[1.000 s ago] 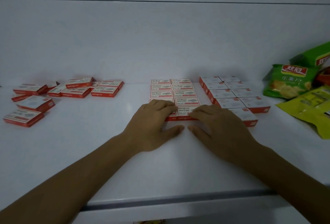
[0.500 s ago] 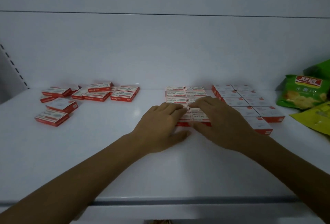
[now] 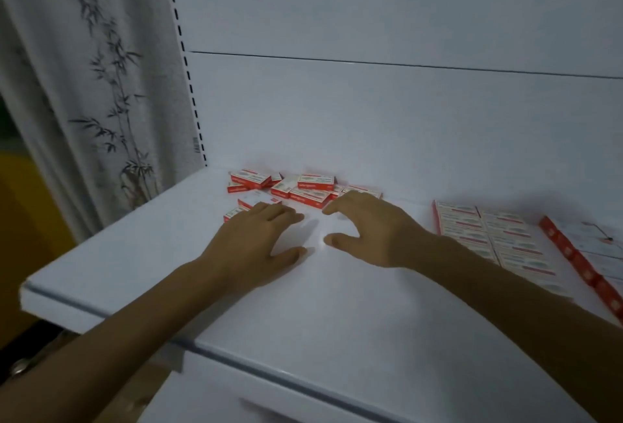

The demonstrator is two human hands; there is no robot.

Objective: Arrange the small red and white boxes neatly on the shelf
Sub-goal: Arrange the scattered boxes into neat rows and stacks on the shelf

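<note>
Shelf (image 3: 303, 314) surface runs open from its front edge to my left hand (image 3: 256, 244) and right hand (image 3: 374, 230), both spread, holding nothing, beside loose boxes (image 3: 308, 191); labels blur.

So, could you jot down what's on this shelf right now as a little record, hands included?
Surface: white shelf with a white back wall
Untidy part: jumbled pile of red and white boxes at the back left
Tidy part: flat rows of the same boxes on the right, edge to edge
Hands: left hand palm down at the pile's near edge; right hand open, fingers spread, tips by the pile; neither grips a box
Beside it: curtain printed with bamboo
</note>
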